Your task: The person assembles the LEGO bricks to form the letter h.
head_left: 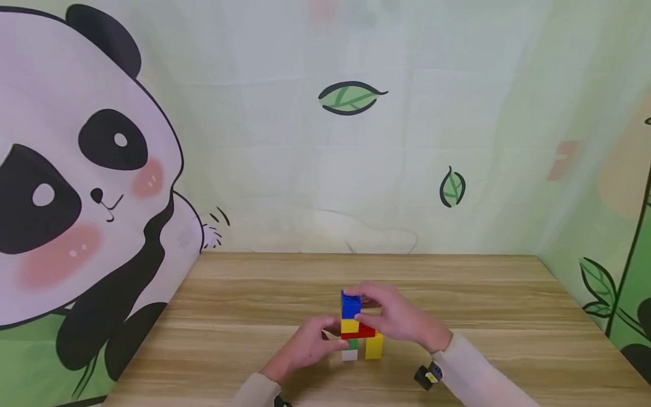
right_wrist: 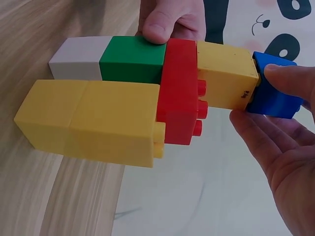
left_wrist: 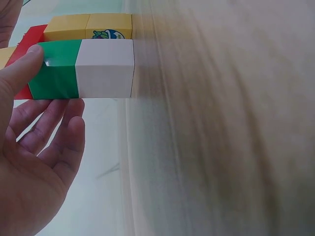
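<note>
A small toy brick structure stands on the wooden table. Its left leg is a white brick [head_left: 349,355] under a green brick [left_wrist: 56,73]; the other leg is two stacked yellow bricks [right_wrist: 93,120]. Bridging both legs is a red brick [right_wrist: 179,93] with studs up. An upper yellow brick [right_wrist: 224,73] sits on the red one above the green. My right hand [head_left: 391,314] pinches a blue brick [head_left: 351,306] at the top of that yellow brick, slightly tilted on it. My left hand [head_left: 310,342] holds the green brick, thumb on its near face, fingers behind.
The wooden table [head_left: 244,294] reaches back to a cloth backdrop [head_left: 285,169] with a large panda drawing [head_left: 127,237] and leaves. A small black device [head_left: 427,376] is strapped at my right wrist.
</note>
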`<state>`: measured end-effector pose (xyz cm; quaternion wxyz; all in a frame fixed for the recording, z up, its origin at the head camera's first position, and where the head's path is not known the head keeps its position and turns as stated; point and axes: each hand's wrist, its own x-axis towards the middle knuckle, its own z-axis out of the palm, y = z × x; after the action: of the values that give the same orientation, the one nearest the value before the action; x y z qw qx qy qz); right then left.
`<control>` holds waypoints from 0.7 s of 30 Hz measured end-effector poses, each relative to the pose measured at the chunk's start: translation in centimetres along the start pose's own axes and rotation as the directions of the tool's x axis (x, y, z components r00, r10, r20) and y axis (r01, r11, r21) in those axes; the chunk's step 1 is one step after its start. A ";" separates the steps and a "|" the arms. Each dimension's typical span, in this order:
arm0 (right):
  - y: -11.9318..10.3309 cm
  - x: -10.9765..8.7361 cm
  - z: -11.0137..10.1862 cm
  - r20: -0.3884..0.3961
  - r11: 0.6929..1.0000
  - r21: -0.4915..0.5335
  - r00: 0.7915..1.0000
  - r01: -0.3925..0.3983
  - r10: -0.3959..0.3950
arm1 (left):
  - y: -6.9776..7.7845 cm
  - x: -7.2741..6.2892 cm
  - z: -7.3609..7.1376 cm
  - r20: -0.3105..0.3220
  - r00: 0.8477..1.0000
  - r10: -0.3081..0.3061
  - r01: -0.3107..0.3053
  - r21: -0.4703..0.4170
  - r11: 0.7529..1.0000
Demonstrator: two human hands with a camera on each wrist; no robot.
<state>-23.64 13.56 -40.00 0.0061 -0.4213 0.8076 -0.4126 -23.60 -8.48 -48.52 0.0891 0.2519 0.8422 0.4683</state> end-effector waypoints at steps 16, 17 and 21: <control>0.1 0.2 0.3 -0.002 1.000 -0.011 1.000 0.010 -0.010 | 0.0 -0.1 -0.1 0.001 1.000 0.000 0.000 0.005 1.000; 0.1 0.2 0.3 -0.006 1.000 -0.015 1.000 0.014 -0.014 | 0.0 -0.1 -0.1 -0.001 1.000 0.001 -0.001 0.005 1.000; 0.3 0.0 0.7 -0.032 0.998 -0.033 0.998 0.047 -0.048 | 0.0 -0.1 -0.1 -0.006 1.000 -0.002 0.002 0.002 1.000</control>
<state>-23.59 13.22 -40.63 -0.0238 -0.4338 0.8040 -0.4061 -23.57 -8.62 -48.48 0.0869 0.2497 0.8431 0.4682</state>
